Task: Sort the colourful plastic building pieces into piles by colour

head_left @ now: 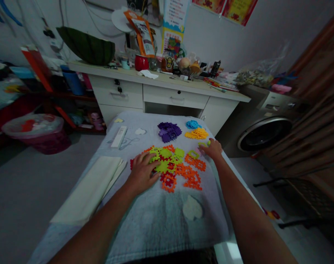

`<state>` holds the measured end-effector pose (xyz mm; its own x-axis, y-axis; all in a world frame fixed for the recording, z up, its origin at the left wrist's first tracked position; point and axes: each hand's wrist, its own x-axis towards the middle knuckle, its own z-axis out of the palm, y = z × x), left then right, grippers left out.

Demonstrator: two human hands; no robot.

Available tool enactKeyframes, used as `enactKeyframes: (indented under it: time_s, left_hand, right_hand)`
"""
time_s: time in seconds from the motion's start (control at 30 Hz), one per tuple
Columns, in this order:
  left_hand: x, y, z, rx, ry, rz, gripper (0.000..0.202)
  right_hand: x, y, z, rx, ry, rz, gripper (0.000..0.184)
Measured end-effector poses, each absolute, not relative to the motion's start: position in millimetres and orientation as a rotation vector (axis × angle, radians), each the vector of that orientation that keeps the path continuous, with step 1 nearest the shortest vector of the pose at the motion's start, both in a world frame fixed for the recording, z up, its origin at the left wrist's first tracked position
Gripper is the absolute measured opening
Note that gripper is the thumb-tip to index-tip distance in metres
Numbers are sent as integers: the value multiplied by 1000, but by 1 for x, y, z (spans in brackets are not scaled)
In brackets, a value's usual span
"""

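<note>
Across a cloth-covered table [145, 220], the left hand [141, 171], fingers spread, rests on jumbled green pieces [162, 168] near the middle. By the right edge, the right hand [215, 149] touches a green frame [202, 143]; whether its fingers pinch it, I cannot tell.

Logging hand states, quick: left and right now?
Left hand: open, fingers spread on the mixed pile.
Right hand: fingertips at a green piece; can't tell if gripped.
</note>
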<state>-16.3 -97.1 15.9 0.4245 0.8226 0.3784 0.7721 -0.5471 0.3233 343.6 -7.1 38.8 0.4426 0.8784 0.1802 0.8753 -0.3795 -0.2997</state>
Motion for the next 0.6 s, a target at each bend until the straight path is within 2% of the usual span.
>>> enactKeyframes:
  time_s: [0.03,0.1,0.27,0.47,0.6]
  left_hand:
    - [-16,-97,16,2569,1450,778,34]
    - [-16,-97,15,2576,1468,796,31]
    - [-13,-99,14,2622,1535,807,29]
    - [-4,-106,16,2651,1651,737,30]
    - [1,-111,18,2604,1779,650,37]
  right_hand:
    - [349,-5,37,-2410,-1490,22,80]
    - [357,-1,34,-2483,-1525,73,82]
    - [356,2,35,-2471,-1669,190,61]
    - [340,-5,33,-2267,-1866,111,52]
    - [333,-6,31,-2111,-1911,89,42]
